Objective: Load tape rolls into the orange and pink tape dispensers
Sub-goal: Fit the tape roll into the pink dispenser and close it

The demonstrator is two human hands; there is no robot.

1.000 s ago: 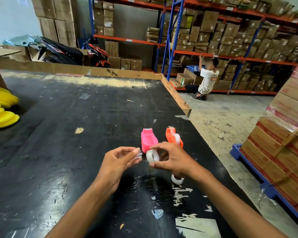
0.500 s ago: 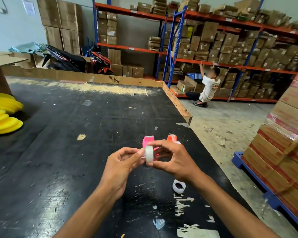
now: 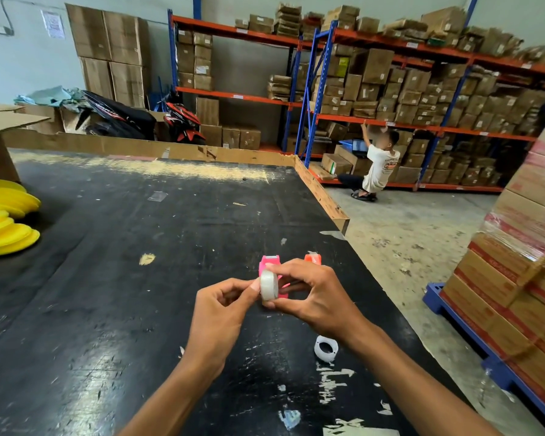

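Note:
My right hand [image 3: 315, 297] pinches a small clear tape roll [image 3: 269, 285] upright above the black table [image 3: 107, 278]. My left hand [image 3: 224, 306] presses its thumb and fingertips against the roll's left face. Behind the hands, the pink tape dispenser [image 3: 268, 263] stands on the table, mostly hidden by the roll and my fingers. The orange tape dispenser [image 3: 313, 258] shows only its top, to the right of the pink one. A second white tape roll [image 3: 326, 348] lies flat on the table under my right wrist.
Yellow round pads [image 3: 7, 221] are stacked at the table's left edge. A cardboard wall [image 3: 321, 193] borders the table's far and right sides. A wrapped pallet of boxes [image 3: 523, 278] stands to the right. A person [image 3: 378, 165] crouches by the shelving [image 3: 390, 89].
Both hands came together: a second ago they were slightly apart. The roll turned from facing me to edge-on. The view has tilted up a little.

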